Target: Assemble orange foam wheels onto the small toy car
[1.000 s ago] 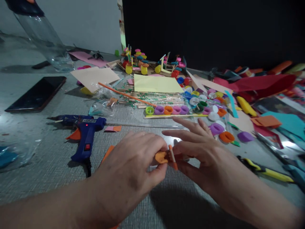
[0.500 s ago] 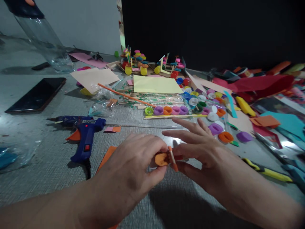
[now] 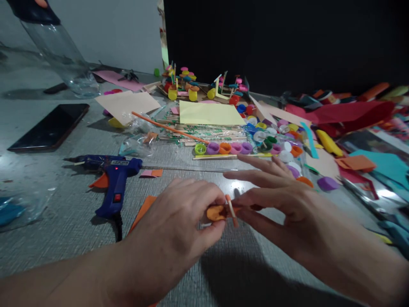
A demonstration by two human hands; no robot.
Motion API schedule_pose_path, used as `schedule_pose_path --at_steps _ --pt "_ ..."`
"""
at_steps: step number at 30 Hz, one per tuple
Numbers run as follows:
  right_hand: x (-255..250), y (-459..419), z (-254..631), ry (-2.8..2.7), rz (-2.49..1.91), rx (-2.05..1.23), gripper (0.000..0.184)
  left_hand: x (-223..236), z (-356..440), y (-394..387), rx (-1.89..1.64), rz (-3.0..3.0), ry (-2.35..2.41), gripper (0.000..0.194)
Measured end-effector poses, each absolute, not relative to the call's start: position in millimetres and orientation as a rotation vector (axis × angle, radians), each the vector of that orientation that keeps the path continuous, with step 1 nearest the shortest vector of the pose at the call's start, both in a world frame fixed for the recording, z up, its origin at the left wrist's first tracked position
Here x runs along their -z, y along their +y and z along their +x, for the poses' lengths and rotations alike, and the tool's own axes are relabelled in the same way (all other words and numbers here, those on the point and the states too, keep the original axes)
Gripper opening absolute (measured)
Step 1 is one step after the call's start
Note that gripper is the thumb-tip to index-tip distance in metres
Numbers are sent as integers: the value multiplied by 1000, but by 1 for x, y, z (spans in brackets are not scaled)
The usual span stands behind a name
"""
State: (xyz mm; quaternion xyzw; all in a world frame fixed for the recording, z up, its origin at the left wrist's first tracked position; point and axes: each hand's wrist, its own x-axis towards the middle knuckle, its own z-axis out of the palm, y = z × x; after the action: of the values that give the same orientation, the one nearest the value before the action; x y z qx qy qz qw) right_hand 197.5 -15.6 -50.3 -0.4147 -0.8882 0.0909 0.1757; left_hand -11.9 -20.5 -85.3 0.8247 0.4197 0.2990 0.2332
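Note:
My left hand (image 3: 182, 213) is closed, with thumb and forefinger pinching a small orange craft piece (image 3: 216, 212). A short pale stick (image 3: 230, 208) with orange ends stands crosswise at the piece's right side. The thumb and forefinger of my right hand (image 3: 287, 200) close on an orange strip just right of that stick, while the other fingers stretch out. Fingers hide part of the strip and of the piece. An orange sheet (image 3: 143, 211) lies partly under my left hand and forearm.
A blue glue gun (image 3: 113, 179) with a lit red light lies on the left, below a phone (image 3: 51, 127). Behind my hands are a row of colored bottle caps (image 3: 224, 148), wooden sticks and a yellow sheet (image 3: 209, 112). Scissors (image 3: 367, 200) lie right.
My right hand has shifted slightly right, its thumb and forefinger now closer together on the orange strip. The orange piece has tilted a little; my left hand stays nearly in place.

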Motion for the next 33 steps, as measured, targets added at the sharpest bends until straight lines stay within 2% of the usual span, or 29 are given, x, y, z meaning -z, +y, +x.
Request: schedule_pose_path --at_steps 16,29,33 --pt "56 -19 185 -2406 -1283 -288 28 87 -9 -22 -843 2263 1152 20" --pt "55 -22 180 -2369 -1325 -269 28 92 -8 -20 -899 2311 1147 19" --pt "56 -20 180 -2357 -1316 -241 26 90 -10 -22 -843 2292 1169 23"
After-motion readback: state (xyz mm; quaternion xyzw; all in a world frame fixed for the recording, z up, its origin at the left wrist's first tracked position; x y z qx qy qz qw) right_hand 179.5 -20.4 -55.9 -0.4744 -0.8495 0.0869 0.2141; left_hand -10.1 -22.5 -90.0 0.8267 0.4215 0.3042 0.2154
